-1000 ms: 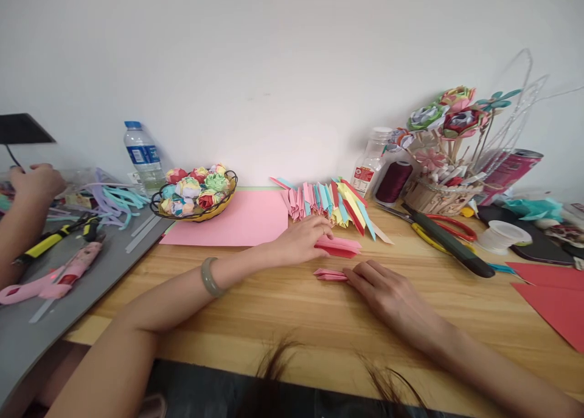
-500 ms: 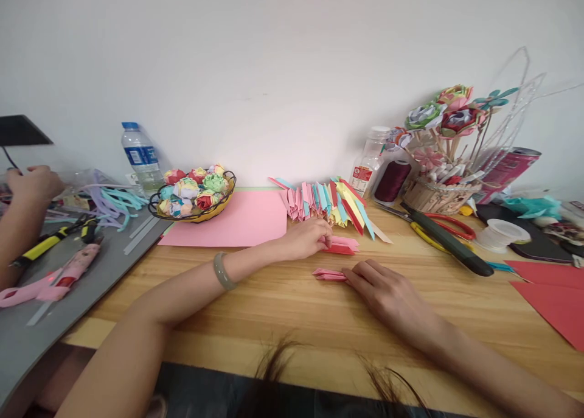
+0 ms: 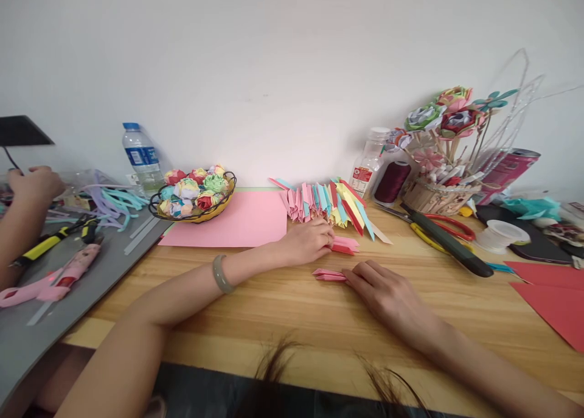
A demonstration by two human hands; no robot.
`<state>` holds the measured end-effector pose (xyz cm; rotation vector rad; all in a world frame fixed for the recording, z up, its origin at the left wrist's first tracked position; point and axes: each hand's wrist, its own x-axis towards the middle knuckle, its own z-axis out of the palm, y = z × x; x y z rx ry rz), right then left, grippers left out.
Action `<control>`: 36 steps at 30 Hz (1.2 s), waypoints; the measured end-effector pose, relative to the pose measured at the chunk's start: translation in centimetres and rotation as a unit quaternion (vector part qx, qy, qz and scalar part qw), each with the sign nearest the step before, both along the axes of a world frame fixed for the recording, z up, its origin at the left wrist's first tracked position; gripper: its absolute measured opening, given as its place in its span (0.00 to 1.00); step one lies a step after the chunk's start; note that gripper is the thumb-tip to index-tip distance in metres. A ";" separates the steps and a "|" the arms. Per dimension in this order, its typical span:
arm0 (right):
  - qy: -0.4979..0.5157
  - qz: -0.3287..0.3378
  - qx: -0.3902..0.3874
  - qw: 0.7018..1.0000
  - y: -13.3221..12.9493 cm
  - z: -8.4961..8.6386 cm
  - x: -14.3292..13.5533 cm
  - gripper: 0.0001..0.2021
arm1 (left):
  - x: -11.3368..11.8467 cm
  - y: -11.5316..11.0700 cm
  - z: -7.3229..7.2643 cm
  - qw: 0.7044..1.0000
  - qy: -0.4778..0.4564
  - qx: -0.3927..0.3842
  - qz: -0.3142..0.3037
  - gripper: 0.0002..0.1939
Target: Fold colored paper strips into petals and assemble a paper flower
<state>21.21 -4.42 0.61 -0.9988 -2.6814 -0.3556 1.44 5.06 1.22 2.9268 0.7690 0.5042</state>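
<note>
My left hand [image 3: 310,241], with a bangle on its wrist, has its fingers closed on the left end of a pink and red folded paper strip [image 3: 345,245]. To the right and nearer to me, my right hand [image 3: 376,287] pinches the right end of a small pink folded paper bundle [image 3: 329,275], which lies on the wooden table. Just behind my left hand stands a row of folded papers [image 3: 314,200] in pink, blue, yellow and red. A pink sheet [image 3: 255,223] lies behind my left forearm.
A basket of paper flowers [image 3: 194,193] and a water bottle [image 3: 140,156] stand at the back left. Green-handled scissors [image 3: 447,238], a white spool [image 3: 499,235] and red paper [image 3: 554,305] are on the right. Another person's hand [image 3: 36,184] is at the far left.
My left hand has shifted very slightly towards me, its fingers still at the pink and red strip. My right hand and the pink bundle have not visibly moved.
</note>
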 end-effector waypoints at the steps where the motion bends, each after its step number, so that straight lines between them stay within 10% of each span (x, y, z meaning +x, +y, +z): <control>1: -0.001 -0.001 -0.004 1.000 0.0 0.0 0.0 0.12 | 0.0 0.0 0.0 1.000 -0.004 -0.006 -0.001 0.10; 27: 0.002 -0.004 0.001 1.000 0.0 0.0 -0.1 0.12 | 0.7 1.9 0.4 0.990 0.020 -0.110 0.089 0.04; 36: -0.001 -0.007 -0.005 1.000 0.1 -0.1 0.0 0.10 | 0.7 1.7 1.3 0.976 0.006 -0.196 0.091 0.21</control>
